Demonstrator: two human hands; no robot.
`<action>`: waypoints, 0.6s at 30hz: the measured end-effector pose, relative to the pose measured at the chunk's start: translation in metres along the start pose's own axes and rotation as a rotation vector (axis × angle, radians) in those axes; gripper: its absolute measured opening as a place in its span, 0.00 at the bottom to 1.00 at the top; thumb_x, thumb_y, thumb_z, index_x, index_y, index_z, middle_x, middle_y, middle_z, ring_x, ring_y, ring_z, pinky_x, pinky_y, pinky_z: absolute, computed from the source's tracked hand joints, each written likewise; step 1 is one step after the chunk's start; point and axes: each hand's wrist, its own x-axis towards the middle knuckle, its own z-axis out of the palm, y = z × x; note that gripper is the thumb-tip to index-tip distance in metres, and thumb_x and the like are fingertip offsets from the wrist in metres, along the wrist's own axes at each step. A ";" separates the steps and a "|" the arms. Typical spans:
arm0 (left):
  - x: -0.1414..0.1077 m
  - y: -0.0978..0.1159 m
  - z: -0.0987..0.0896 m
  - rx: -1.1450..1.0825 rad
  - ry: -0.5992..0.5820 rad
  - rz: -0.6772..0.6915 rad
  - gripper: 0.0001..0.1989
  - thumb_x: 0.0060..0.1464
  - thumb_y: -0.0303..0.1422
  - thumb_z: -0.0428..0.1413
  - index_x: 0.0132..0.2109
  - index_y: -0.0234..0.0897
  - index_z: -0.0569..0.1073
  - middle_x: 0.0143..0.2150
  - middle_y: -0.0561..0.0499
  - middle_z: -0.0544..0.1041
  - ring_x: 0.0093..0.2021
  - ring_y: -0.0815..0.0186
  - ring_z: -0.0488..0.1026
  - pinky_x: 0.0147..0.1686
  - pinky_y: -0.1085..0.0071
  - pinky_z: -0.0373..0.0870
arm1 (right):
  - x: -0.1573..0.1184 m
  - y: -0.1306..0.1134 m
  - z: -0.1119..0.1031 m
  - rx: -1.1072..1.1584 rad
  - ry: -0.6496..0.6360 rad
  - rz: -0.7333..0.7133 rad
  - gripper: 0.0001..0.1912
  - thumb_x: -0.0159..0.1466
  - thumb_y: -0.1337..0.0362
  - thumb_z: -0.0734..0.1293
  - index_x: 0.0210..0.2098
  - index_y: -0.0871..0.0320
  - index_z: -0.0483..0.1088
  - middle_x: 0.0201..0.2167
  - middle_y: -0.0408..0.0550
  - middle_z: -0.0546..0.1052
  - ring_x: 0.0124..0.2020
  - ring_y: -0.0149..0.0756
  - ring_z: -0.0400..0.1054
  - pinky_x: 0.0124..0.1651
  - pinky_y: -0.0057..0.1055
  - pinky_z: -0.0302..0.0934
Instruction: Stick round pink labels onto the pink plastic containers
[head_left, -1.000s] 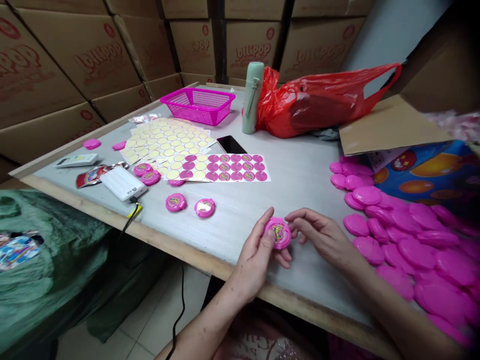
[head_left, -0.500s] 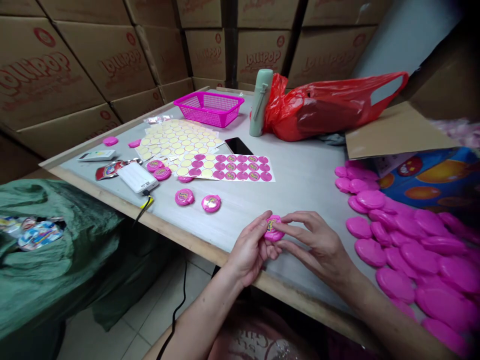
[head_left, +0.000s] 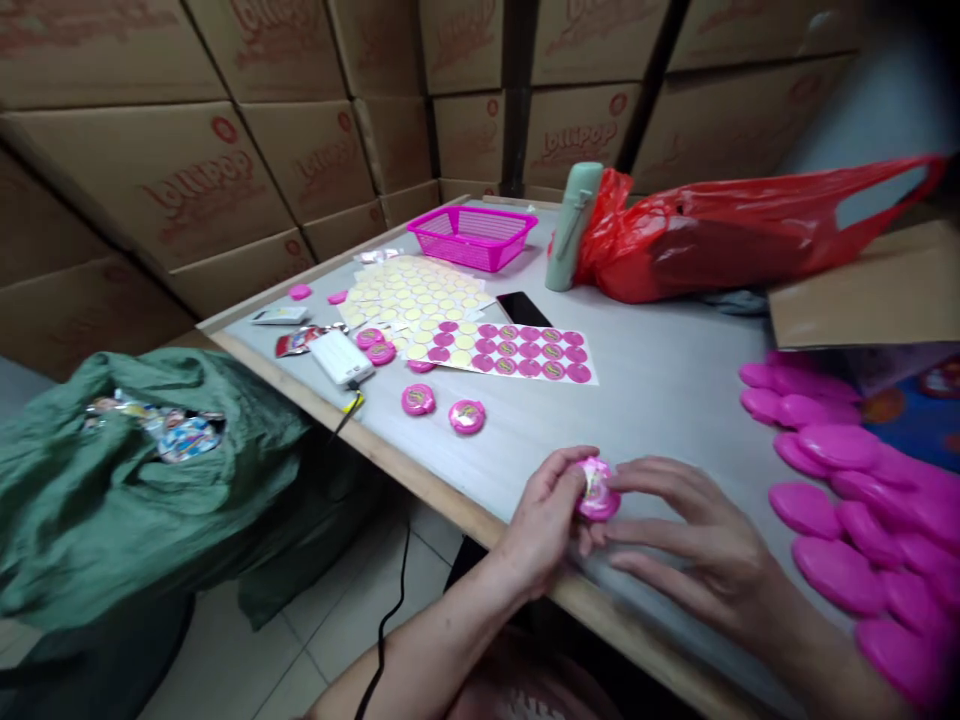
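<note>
Near the table's front edge, my left hand [head_left: 551,515] grips a round pink case [head_left: 598,490] between thumb and fingers. A shiny printed sticker faces up on it. My right hand [head_left: 697,540] is spread at the case's right side, its index fingertip at the rim; whether it touches is blurred. Left of my hands lie two more stickered cases, one [head_left: 418,399] beside the other [head_left: 467,416]. Behind them is a sticker sheet [head_left: 529,352] with pink round labels and some bare yellowish circles. Plain pink cases [head_left: 840,560] are heaped at the right.
A white power bank [head_left: 341,358] with a black cable lies at left. A phone [head_left: 523,309], a pink basket [head_left: 472,240], a green flask [head_left: 574,228] and a red plastic bag [head_left: 697,245] stand farther back. A green sack [head_left: 142,500] is beside the table; cartons [head_left: 172,185] are stacked behind.
The view has swung left, so everything sits farther right and lower. My left hand still holds the pink case, now tilted differently. My right hand's fingers have spread slightly wider.
</note>
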 end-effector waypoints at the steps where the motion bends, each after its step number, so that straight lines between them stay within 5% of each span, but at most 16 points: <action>1: 0.000 0.004 -0.008 0.115 0.044 0.059 0.23 0.62 0.45 0.53 0.58 0.35 0.71 0.23 0.57 0.70 0.18 0.72 0.63 0.18 0.76 0.60 | -0.003 0.003 -0.001 0.003 0.039 0.030 0.09 0.66 0.65 0.70 0.46 0.47 0.76 0.53 0.50 0.74 0.55 0.48 0.68 0.55 0.48 0.63; 6: 0.015 0.047 -0.086 0.608 0.447 0.397 0.17 0.64 0.43 0.50 0.46 0.37 0.77 0.41 0.47 0.78 0.42 0.65 0.74 0.44 0.71 0.70 | -0.014 0.022 0.003 -0.010 0.172 0.229 0.08 0.68 0.62 0.67 0.45 0.46 0.78 0.48 0.50 0.75 0.47 0.47 0.73 0.43 0.43 0.69; 9: 0.033 0.079 -0.131 0.795 0.581 0.481 0.20 0.65 0.45 0.47 0.51 0.37 0.74 0.44 0.47 0.78 0.46 0.62 0.73 0.49 0.69 0.68 | -0.012 0.028 0.003 -0.039 0.192 0.260 0.08 0.67 0.61 0.67 0.41 0.46 0.80 0.46 0.50 0.77 0.44 0.47 0.75 0.42 0.44 0.71; 13: 0.065 0.099 -0.152 1.000 0.473 0.451 0.20 0.61 0.47 0.49 0.45 0.37 0.76 0.38 0.48 0.79 0.41 0.60 0.74 0.44 0.67 0.69 | -0.009 0.033 -0.033 -0.259 0.462 0.515 0.07 0.66 0.57 0.68 0.38 0.48 0.80 0.45 0.49 0.80 0.46 0.51 0.76 0.50 0.51 0.69; 15: 0.079 0.102 -0.155 1.085 0.372 0.417 0.19 0.58 0.48 0.51 0.42 0.39 0.77 0.36 0.49 0.79 0.40 0.57 0.74 0.45 0.63 0.69 | -0.013 0.038 -0.064 -0.408 0.631 0.653 0.13 0.70 0.55 0.63 0.47 0.49 0.77 0.48 0.51 0.79 0.52 0.53 0.74 0.56 0.54 0.66; 18: 0.092 0.103 -0.162 1.204 0.304 0.437 0.21 0.51 0.49 0.57 0.42 0.38 0.80 0.41 0.42 0.79 0.46 0.47 0.73 0.52 0.52 0.66 | -0.022 0.053 -0.104 -0.519 0.594 0.817 0.19 0.73 0.54 0.56 0.54 0.52 0.72 0.50 0.54 0.79 0.52 0.51 0.74 0.55 0.51 0.68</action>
